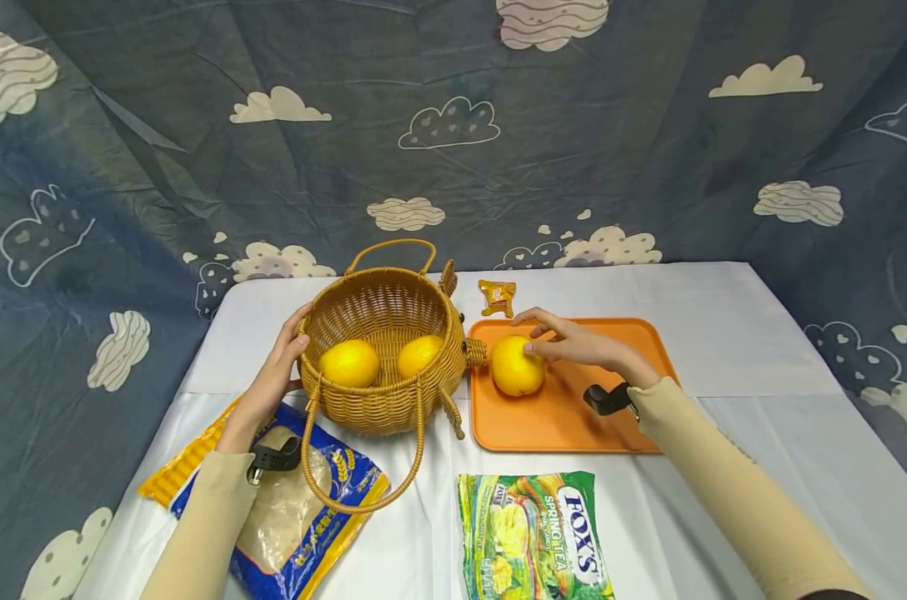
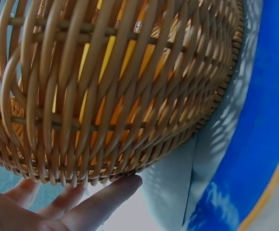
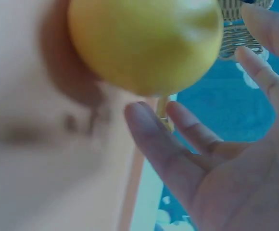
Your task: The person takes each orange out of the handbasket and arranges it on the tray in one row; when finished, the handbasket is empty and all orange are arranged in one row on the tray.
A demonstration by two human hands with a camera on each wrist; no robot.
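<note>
A woven wicker basket (image 1: 374,408) with two loop handles and an animal-like head stands left of centre. Inside it lie two yellow fruits, one on the left (image 1: 350,364) and one on the right (image 1: 419,357). My left hand (image 1: 277,362) rests against the basket's left side, and the left wrist view shows extended fingers (image 2: 103,202) along the weave. A larger round yellow fruit (image 1: 517,367) sits on the orange tray (image 1: 573,421), near its left edge. Beside this fruit is my right hand (image 1: 577,342), its fingers (image 3: 154,139) spread and not wrapped round it.
A blue and yellow bag (image 1: 281,508) lies under my left forearm, partly beneath a basket handle. At the front is a green FOX'S packet (image 1: 532,533). A small orange-brown wrapped piece (image 1: 497,297) lies behind the tray. Cloud-printed cloth (image 1: 453,192) hangs behind the white-covered table (image 1: 731,350).
</note>
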